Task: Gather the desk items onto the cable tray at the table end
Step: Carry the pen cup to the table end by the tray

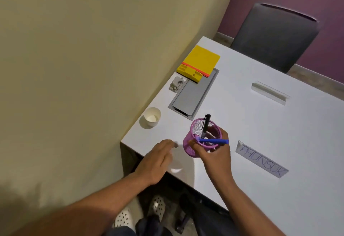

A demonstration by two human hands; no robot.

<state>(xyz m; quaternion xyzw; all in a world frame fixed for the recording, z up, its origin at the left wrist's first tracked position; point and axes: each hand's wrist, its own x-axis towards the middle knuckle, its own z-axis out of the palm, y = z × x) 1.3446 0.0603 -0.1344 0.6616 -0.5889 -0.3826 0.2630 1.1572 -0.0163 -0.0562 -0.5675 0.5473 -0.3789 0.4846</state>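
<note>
My right hand point(216, 150) grips a purple mesh pen holder point(193, 142), tilted and lifted slightly above the white table point(260, 124). A black pen point(206, 124) stands in the holder and a blue pen point(216, 140) lies across its rim, under my fingers. My left hand point(158, 159) hovers over the table's near corner with loosely curled fingers and holds nothing. The grey cable tray point(193, 94) is set into the table beyond the holder. A yellow notebook with a red band point(200, 62) lies partly on the tray's far end. A small grey hole punch point(176, 84) sits just left of the tray.
A white paper cup point(152, 118) stands near the table's left edge by the beige wall. A paper name tent point(261, 159) lies to the right of my right hand, another name tent point(270, 92) farther back. A dark chair point(275, 36) stands at the table's far side.
</note>
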